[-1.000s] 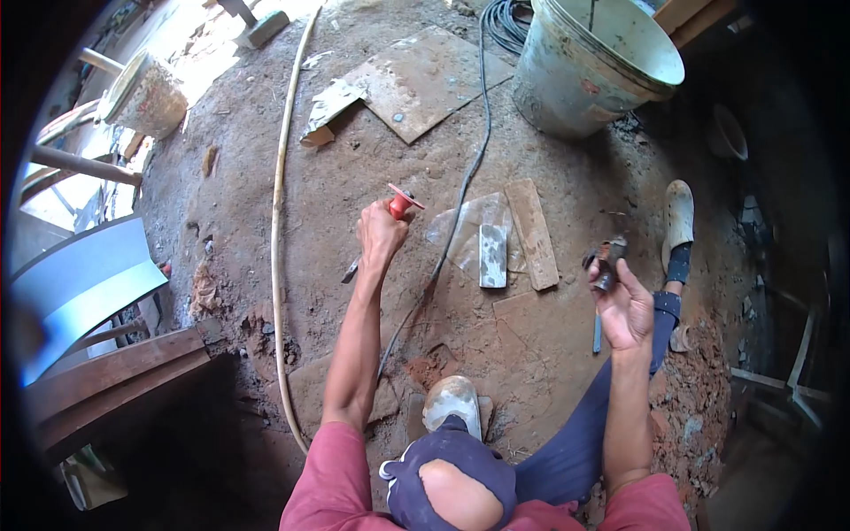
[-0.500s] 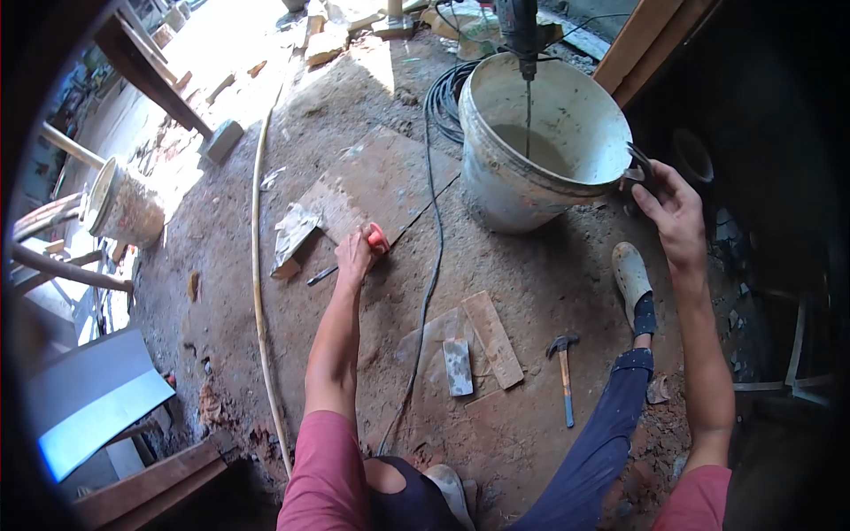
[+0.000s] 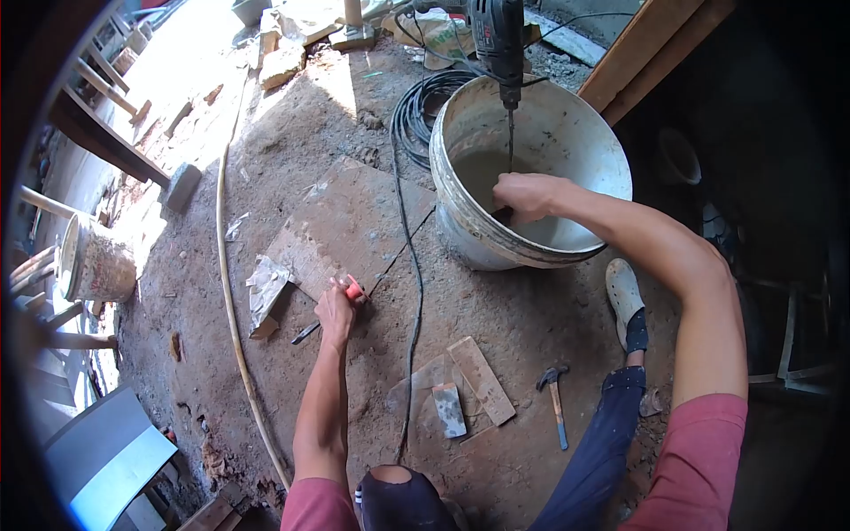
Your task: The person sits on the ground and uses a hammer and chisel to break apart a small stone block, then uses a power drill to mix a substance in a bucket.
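My left hand (image 3: 336, 308) is closed round a red-handled tool (image 3: 355, 291) at the edge of a flat board (image 3: 341, 221) on the ground; a dark, narrow end shows below the fist. My right hand (image 3: 529, 196) is inside the near rim of the white bucket (image 3: 531, 252), its fingers closed on something dark, mostly hidden. A drill (image 3: 498, 44) stands over the bucket, its long bit reaching into the greyish contents.
A hammer (image 3: 555, 407), a wooden piece (image 3: 481, 380) and a grey-white block (image 3: 449, 410) lie below the bucket. A cable (image 3: 413, 292) and a long pole (image 3: 232, 310) cross the ground. Another bucket (image 3: 104, 264) stands left; crumpled paper (image 3: 266, 290) is beside the board.
My right hand has moved left from outside the bucket's right rim to inside it. My left hand still grips the red-handled tool. The view has shifted slightly.
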Action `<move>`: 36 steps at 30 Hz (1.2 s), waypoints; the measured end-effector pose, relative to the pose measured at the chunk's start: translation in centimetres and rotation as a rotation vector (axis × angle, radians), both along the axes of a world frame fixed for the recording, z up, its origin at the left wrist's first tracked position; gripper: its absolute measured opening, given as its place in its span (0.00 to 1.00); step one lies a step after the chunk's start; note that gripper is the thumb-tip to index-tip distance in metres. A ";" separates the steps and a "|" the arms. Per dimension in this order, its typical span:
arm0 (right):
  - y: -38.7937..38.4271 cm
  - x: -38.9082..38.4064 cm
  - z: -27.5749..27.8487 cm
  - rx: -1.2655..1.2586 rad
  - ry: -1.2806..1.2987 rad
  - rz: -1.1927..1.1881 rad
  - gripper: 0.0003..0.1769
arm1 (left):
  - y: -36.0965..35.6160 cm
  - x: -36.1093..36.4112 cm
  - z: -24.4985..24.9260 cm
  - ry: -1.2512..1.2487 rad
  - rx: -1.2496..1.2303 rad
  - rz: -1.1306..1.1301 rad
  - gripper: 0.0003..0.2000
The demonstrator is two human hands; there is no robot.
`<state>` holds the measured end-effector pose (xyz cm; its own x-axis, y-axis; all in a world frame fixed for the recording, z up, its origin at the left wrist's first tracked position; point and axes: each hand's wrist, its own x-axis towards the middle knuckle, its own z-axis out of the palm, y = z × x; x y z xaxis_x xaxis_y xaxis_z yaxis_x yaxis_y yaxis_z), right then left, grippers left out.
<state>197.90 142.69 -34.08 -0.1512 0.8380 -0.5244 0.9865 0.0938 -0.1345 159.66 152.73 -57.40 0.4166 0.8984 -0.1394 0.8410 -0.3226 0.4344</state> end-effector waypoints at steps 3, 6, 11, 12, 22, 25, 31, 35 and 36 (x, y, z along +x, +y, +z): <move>2.1 1.3 -5.5 -0.065 0.005 0.017 0.16 | -0.1 -0.1 0.5 0.021 0.000 -0.016 0.13; 3.0 0.8 -7.8 -0.092 0.043 -0.019 0.20 | -0.3 0.1 0.4 0.049 -0.019 -0.029 0.13; 3.0 -1.3 -6.8 -0.094 0.116 -0.145 0.23 | -0.1 -0.1 -0.4 0.084 0.014 -0.033 0.11; 2.8 -1.5 -6.1 -0.111 0.113 -0.157 0.23 | -0.4 0.0 0.5 0.109 0.011 -0.034 0.12; 1.3 0.2 1.1 0.092 0.023 -0.009 0.18 | -0.2 -0.3 0.7 0.023 -0.021 -0.039 0.13; -2.2 -2.1 8.0 0.348 0.167 -0.149 0.17 | 0.0 -0.4 0.5 0.023 -0.014 -0.040 0.19; -9.1 -4.0 17.2 0.723 0.151 -0.065 0.18 | -0.2 -0.5 0.1 -0.020 0.021 -0.065 0.22; -15.5 -6.3 19.3 0.812 0.154 -0.175 0.19 | -3.2 -3.6 1.1 0.049 0.149 -0.156 0.24; -17.0 -7.2 19.3 0.782 0.173 -0.229 0.19 | -3.6 -4.1 1.8 -0.019 0.277 -0.093 0.25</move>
